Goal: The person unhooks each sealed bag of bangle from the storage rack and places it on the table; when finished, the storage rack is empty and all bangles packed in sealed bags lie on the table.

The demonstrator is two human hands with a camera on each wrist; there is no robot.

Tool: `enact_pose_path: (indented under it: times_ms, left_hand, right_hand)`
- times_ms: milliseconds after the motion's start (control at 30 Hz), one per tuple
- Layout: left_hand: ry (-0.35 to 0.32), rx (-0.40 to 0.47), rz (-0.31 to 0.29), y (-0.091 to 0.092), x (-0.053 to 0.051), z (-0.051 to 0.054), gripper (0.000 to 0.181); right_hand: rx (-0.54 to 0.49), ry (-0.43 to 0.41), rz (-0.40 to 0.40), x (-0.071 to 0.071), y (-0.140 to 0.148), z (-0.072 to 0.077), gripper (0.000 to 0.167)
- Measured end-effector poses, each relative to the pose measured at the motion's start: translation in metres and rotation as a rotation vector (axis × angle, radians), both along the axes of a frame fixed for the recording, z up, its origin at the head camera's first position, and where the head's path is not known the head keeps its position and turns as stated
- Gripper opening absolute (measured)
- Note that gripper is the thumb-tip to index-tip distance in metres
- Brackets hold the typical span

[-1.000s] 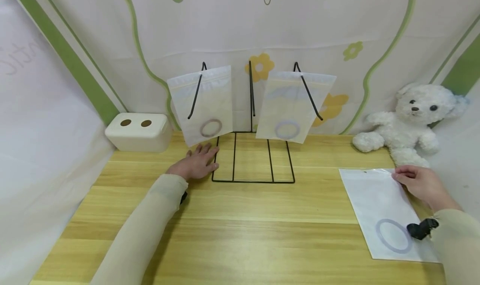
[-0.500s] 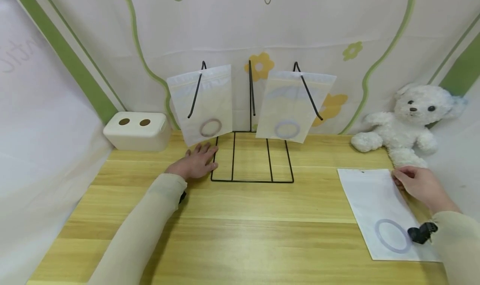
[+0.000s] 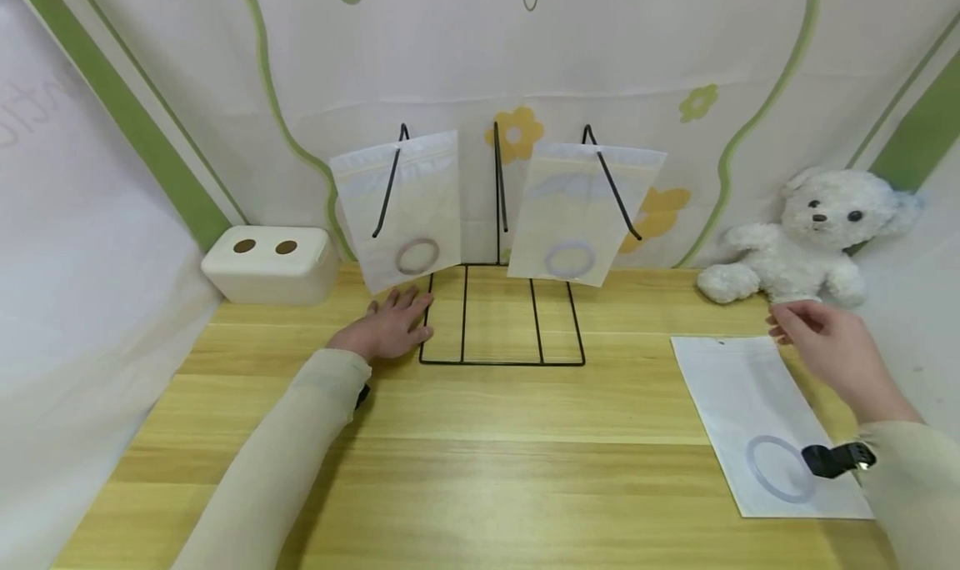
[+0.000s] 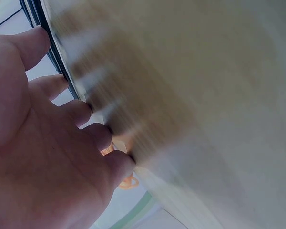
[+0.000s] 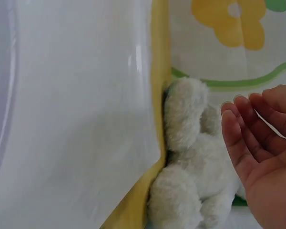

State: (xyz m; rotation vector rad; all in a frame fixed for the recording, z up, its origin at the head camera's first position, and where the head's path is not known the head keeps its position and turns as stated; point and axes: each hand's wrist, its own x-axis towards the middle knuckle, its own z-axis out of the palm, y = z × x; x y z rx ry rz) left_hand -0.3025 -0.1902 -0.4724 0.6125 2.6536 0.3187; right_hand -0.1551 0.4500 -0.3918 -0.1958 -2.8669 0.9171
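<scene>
My left hand point(image 3: 384, 328) lies on the table with fingers spread, thumb and fingertips against the left side of the black wire rack point(image 3: 503, 363). In the left wrist view the fingertips point(image 4: 121, 167) touch the wood beside the black wires. Two frosted zip bags hang on the rack's arms: a left bag point(image 3: 408, 195) and a right bag point(image 3: 581, 212), each with a ring print near the bottom. A third white zip bag point(image 3: 738, 395) with a pale purple ring lies flat at the right. My right hand point(image 3: 843, 353) hovers above its top corner, fingers loosely bent, holding nothing.
At the back left stands a white box point(image 3: 270, 270) with two round holes on top. A white teddy bear point(image 3: 813, 237) sits at the back right, just behind the right hand. A patterned curtain point(image 3: 442, 45) hangs behind the wooden table point(image 3: 525, 470).
My right hand has let go of the flat bag's top right corner and risen a little toward the teddy bear. The left hand stays in place on the table.
</scene>
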Motion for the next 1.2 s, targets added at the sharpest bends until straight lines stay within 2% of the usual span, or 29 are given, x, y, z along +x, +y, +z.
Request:
enact_pose_path:
  times_ms: [167, 367, 700, 867, 1067, 1200]
  left_hand:
    - [0.004, 0.000, 0.005, 0.000, 0.000, -0.001, 0.076]
    - [0.001, 0.006, 0.011, 0.000, 0.000, 0.000, 0.075]
    - [-0.006, 0.017, 0.022, 0.002, 0.002, 0.003, 0.076]
    - [-0.011, 0.019, 0.028, 0.002, 0.003, 0.004, 0.075]
    - [-0.004, 0.012, 0.024, 0.001, 0.001, -0.001, 0.076]
    - [0.004, 0.005, 0.017, 0.000, -0.001, -0.004, 0.076]
  right_hand:
    - [-0.084, 0.083, 0.015, -0.007, -0.028, 0.023, 0.047]
    - [-0.148, 0.236, 0.046, -0.017, -0.062, 0.049, 0.036]
    - [-0.276, 0.406, 0.116, -0.038, -0.105, 0.080, 0.025]
    - [-0.281, 0.445, 0.128, -0.050, -0.122, 0.089, 0.026]
    - [-0.242, 0.451, 0.110, -0.066, -0.138, 0.097, 0.028]
    - [-0.295, 0.470, 0.111, -0.076, -0.145, 0.100, 0.025]
